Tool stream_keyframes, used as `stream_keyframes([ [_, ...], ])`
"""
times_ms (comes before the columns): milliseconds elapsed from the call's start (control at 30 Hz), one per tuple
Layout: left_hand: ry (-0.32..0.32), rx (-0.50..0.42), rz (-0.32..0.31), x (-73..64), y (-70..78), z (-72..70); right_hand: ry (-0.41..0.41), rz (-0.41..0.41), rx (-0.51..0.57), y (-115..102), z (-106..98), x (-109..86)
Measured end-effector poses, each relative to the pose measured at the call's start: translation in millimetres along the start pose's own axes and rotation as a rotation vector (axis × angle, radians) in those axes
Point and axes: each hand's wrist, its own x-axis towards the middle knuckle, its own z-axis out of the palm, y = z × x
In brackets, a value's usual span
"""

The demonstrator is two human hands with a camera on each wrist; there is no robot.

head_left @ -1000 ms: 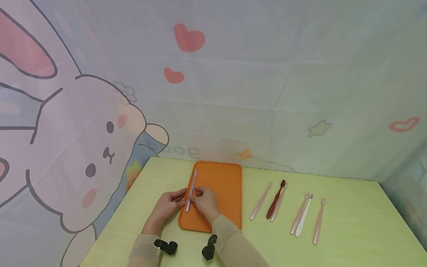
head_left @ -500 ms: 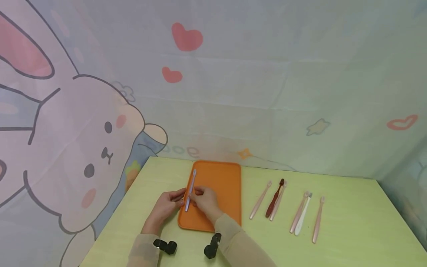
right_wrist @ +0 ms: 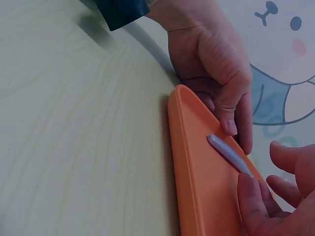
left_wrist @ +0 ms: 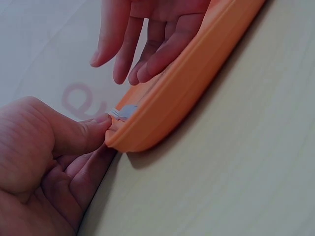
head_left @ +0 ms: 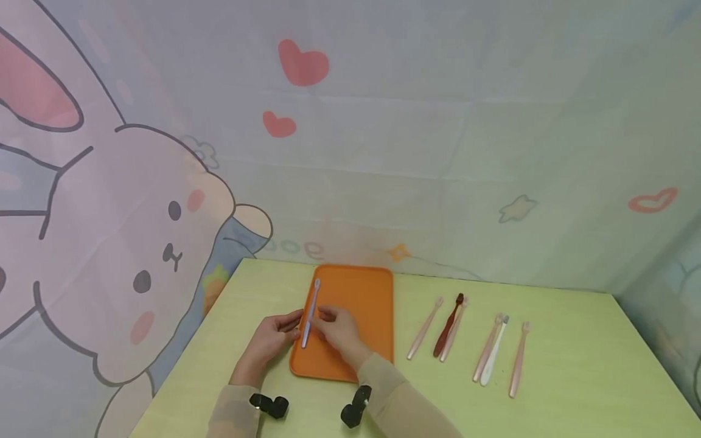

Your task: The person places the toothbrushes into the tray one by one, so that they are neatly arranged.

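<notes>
A lavender toothbrush [head_left: 314, 299] lies lengthwise along the left side of an orange tray [head_left: 369, 310] in the head view. My left hand [head_left: 268, 338] grips the tray's left rim; in the left wrist view its thumb presses on top and its fingers lie outside and below. Over the tray, my right hand [head_left: 341, 336] is beside the toothbrush handle. The right wrist view has its thumb and fingers [right_wrist: 251, 196] spread apart near the handle [right_wrist: 229, 153], partly hiding it. Nothing shows pinched between the right fingers in the left wrist view.
Right of the tray, several pink toothbrushes [head_left: 424, 330], a dark red toothbrush [head_left: 448, 328] and a white toothbrush [head_left: 495, 353] lie on the pale green table [head_left: 580, 359]. Behind the table hangs a printed cloth [head_left: 411, 152]. Each wrist wears a black device [head_left: 269, 406].
The right wrist has swung slightly right, its fingers staying near the toothbrush. The left hand keeps its grip on the tray. The head view has shifted slightly.
</notes>
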Motion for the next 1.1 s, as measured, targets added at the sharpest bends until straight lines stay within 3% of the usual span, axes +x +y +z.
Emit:
stream_keyframes([
  [367, 0.004, -0.018, -0.015, 0.8, -1.1, 1.6, -0.035, -0.081, 0.066, -4.5, -25.9, -6.6],
  [567, -0.003, -0.009, -0.013, 1.1, -0.8, 0.5, -0.055, -0.08, 0.053, -12.6, -45.6, -14.8],
  [833, -0.002, -0.009, -0.024, 2.6, -3.4, 0.2, -0.042, -0.131, 0.039, -24.2, -73.7, -28.7],
  [1100, 0.009, -0.008, -0.026, 1.4, -1.6, 1.9, 0.023, -0.189, -0.032, -29.9, -103.9, -42.4],
])
